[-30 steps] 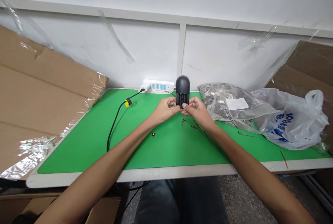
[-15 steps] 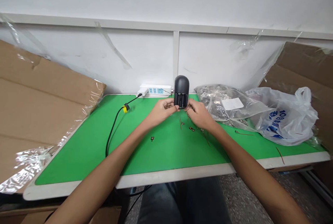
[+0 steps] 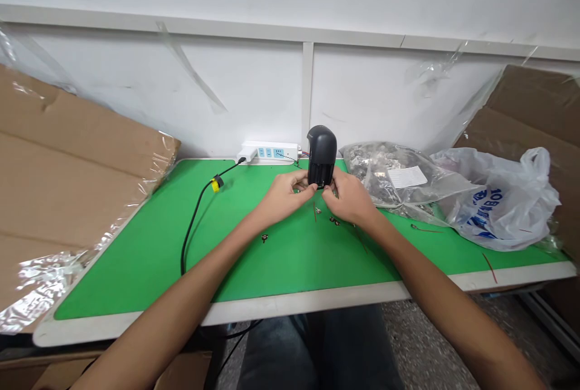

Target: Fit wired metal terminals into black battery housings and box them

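Between my two hands a black, round-topped plastic housing (image 3: 322, 147) stands upright above the green tabletop, with open slots in its lower part facing me. My left hand (image 3: 290, 193) is closed on its lower left side, thumb at the bottom edge. At the lower right, my right hand (image 3: 348, 196) pinches it in the same way. The fingers behind the housing are mostly hidden. Just below the hands lie small metal parts (image 3: 334, 221) and a thin reddish wire (image 3: 315, 212). Another small metal part (image 3: 264, 237) lies to the left.
A white power strip (image 3: 276, 152) with a plugged-in black cable (image 3: 193, 214) sits at the back by the wall. To the right are a clear bag of small parts (image 3: 385, 175) and a white plastic bag (image 3: 502, 202). Cardboard (image 3: 81, 166) borders the left side.
The housing has turned, so its side now shows more and its slots show less. Both hands stay closed on it, and the right thumb has moved onto its lower edge.
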